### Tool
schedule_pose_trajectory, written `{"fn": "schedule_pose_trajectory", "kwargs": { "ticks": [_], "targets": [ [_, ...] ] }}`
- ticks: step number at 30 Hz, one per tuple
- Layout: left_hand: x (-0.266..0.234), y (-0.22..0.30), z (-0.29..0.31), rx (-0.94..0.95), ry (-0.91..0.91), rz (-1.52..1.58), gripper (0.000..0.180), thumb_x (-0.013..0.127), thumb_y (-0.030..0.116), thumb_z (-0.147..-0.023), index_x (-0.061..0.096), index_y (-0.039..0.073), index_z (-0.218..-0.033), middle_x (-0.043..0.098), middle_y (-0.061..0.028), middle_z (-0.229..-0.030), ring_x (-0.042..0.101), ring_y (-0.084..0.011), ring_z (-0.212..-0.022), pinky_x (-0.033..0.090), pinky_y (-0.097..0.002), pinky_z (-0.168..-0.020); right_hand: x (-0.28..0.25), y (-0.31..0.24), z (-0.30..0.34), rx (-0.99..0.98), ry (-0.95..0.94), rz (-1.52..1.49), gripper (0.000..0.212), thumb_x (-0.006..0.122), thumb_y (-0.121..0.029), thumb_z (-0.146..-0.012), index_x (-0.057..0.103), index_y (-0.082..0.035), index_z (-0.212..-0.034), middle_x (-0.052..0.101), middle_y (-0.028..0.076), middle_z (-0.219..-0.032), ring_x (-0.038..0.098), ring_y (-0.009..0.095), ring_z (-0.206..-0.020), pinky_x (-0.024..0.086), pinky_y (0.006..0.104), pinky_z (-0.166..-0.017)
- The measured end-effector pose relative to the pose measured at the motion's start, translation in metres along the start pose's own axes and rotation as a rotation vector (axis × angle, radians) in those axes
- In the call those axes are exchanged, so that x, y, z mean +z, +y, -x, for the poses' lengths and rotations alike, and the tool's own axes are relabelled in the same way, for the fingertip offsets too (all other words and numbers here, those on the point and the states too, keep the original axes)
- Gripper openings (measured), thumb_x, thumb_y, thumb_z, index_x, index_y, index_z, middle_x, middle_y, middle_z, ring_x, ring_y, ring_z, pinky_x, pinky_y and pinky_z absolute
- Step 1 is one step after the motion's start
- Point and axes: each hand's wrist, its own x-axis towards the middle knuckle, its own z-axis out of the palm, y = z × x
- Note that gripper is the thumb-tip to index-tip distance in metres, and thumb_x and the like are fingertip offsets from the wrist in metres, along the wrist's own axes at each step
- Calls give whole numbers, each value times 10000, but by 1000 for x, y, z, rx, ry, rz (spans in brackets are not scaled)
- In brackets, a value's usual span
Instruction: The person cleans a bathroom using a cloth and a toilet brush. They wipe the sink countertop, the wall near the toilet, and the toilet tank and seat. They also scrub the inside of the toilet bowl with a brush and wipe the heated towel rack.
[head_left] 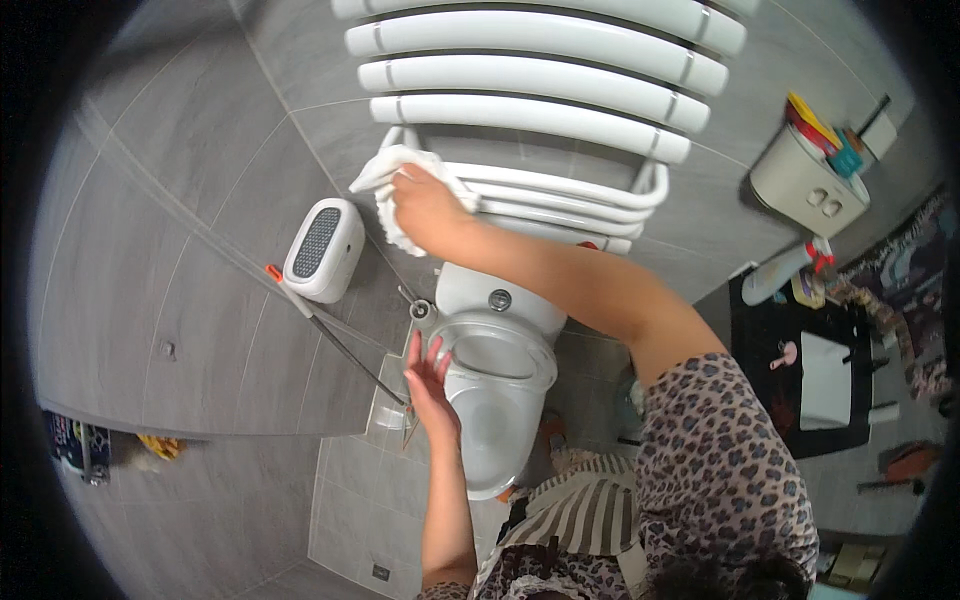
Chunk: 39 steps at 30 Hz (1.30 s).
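My right hand (pixel 428 208) grips a crumpled white cloth (pixel 402 157), with my arm stretched across to the left. The cloth presses against the left end of the lower bars of a white towel rack (pixel 540 110) on the grey tiled wall. My left hand (pixel 430 388) is raised over the left side of the white toilet (pixel 487 440), its fingers spread and holding nothing. A small grey-white cylinder, perhaps a brush holder (pixel 422 312), stands just beyond those fingertips.
Left of the rack is a white box with a grey perforated front (pixel 325 250). A pole with an orange tip (pixel 300 300) leans nearby. At right are a wall-mounted holder (pixel 815 195), a spray bottle (pixel 780 275) and a white basin (pixel 826 380) in a black counter.
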Motion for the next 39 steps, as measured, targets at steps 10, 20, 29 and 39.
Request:
{"fn": "schedule_pose_trajectory", "kwargs": {
  "ticks": [10,20,29,39],
  "targets": [
    [88,62,-65,158,-175,3,587,423,384,-961,324,-18,-1378,415,-162,-1380,444,-248,-1240,387,-351,-1004,-51,84,256,288,348,-214,203,621,-71,-759,646,-40,-958,607,90,-1087,541,299,-1090,448,387,-960],
    [80,-5,-82,-57,37,47,410,480,266,-951,460,-5,-1258,578,-132,-1186,575,-203,-1041,464,-318,-890,28,93,372,976,772,-593,726,673,-191,-787,294,-44,-1389,305,244,-1404,371,376,-1254,318,449,-1031],
    [114,-49,-63,-356,-377,-122,337,468,235,-969,544,6,-1204,622,-100,-1103,592,-176,-1026,472,-297,-883,60,12,252,870,573,-227,1003,694,-343,-762,35,-49,-1458,-22,323,-1458,14,547,-1333,149,663,-1015],
    [194,-86,-30,-380,-59,218,480,331,337,-1008,342,-16,-1333,449,-92,-1238,429,-192,-1130,347,-316,-972,43,6,259,680,450,-868,144,612,-164,-732,640,-28,-773,623,124,-795,609,304,-740,466,414,-733]
  ]
}}
